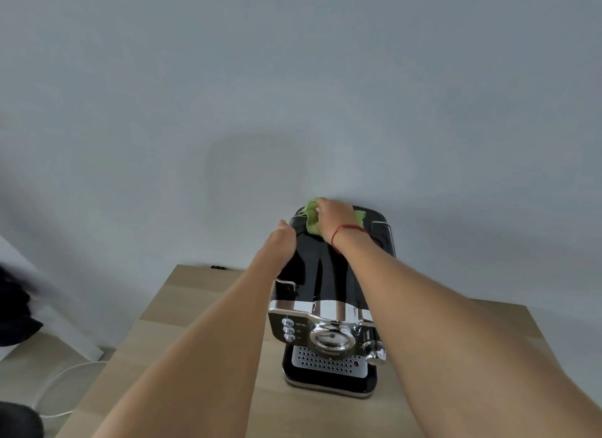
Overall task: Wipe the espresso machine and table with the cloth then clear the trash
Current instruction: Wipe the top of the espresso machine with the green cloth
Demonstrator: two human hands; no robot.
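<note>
— What do I have in front of me?

— I look down at a black espresso machine (329,291) standing on a light wood table (202,307), pushed back against a pale grey wall (293,79). Its chrome front, with three buttons (288,330) and a round gauge (332,337), faces six o'clock; the perforated drip tray (325,361) sits below.

— And the hands?

— My right hand (335,216) lies flat on the far end of the machine's top, at twelve o'clock, fingers closed down on a bunched green cloth (311,217). The cloth shows at both sides of the hand, touching the black lid. A red string (345,230) circles that wrist.

— The left?

— My left hand (283,242) rests on the machine's left upper edge, at about ten o'clock from its centre, just beside the cloth but apart from it. The fingers curl over the side; whether they grip the edge I cannot tell, since the palm hides them.

— Anything else?

— A white cable (65,379) runs on the floor at eight o'clock, near a white post (65,323). A dark blurred shape (16,310) sits at nine o'clock.
</note>
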